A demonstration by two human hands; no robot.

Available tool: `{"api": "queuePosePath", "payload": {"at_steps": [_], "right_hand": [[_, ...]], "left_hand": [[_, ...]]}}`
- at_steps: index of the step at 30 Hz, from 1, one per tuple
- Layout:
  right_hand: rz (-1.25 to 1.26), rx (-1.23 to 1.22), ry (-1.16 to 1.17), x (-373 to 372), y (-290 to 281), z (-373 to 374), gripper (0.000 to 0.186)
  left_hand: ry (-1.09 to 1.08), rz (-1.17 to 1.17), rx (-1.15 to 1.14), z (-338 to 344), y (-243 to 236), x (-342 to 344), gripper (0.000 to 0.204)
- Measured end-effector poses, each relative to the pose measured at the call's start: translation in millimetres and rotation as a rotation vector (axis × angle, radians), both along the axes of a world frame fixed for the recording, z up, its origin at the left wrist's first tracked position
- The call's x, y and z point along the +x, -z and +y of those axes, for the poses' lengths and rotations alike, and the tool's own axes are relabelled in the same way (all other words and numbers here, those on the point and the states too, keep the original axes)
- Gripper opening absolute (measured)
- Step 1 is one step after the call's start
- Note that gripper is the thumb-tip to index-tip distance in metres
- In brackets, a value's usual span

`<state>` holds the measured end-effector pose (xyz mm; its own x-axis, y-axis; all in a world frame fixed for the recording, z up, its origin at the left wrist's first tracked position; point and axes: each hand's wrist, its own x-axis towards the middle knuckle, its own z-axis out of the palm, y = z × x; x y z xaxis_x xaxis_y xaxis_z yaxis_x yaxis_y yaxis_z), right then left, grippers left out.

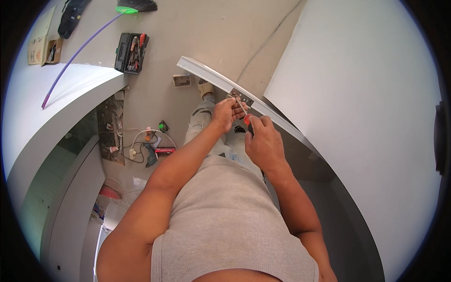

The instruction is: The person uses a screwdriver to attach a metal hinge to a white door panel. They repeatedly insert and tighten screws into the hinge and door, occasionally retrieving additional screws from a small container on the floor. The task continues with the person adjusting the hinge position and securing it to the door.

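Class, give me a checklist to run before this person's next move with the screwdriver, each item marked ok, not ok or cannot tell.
1. Screwdriver gripped in the right hand: ok.
2. Left hand up at the metal plate: ok.
3. Screwdriver tip seated in a screw: cannot tell, too small.
4. Toolbox open, tools visible: ok.
5. Floor beside the legs free of loose cables: not ok, a white cable loops there.

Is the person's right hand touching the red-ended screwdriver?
Touching: in the head view, the right hand is closed around the handle of the screwdriver, whose red front end shows just past the fingers.
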<state>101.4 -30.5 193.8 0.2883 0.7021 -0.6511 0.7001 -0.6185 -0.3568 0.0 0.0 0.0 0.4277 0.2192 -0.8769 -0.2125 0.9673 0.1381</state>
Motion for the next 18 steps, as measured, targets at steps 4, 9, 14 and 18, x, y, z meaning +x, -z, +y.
{"api": "queuePosePath", "payload": {"at_steps": [4, 9, 14, 18], "right_hand": [[0.004, 0.025, 0.011, 2, -1, 6, 0.038], [0.006, 0.064, 0.007, 4, -1, 7, 0.034], [0.018, 0.058, 0.031, 8, -2, 11, 0.033], [0.019, 0.040, 0.025, 12, -3, 14, 0.030]], "left_hand": [[-0.001, 0.010, 0.013, 7, 0, 2, 0.025], [0.061, 0.066, 0.057, 7, -3, 1, 0.020], [0.395, 0.367, 0.524, 3, -1, -7, 0.016], [0.482, 0.588, 1.335, 5, 2, -11, 0.024]]}}
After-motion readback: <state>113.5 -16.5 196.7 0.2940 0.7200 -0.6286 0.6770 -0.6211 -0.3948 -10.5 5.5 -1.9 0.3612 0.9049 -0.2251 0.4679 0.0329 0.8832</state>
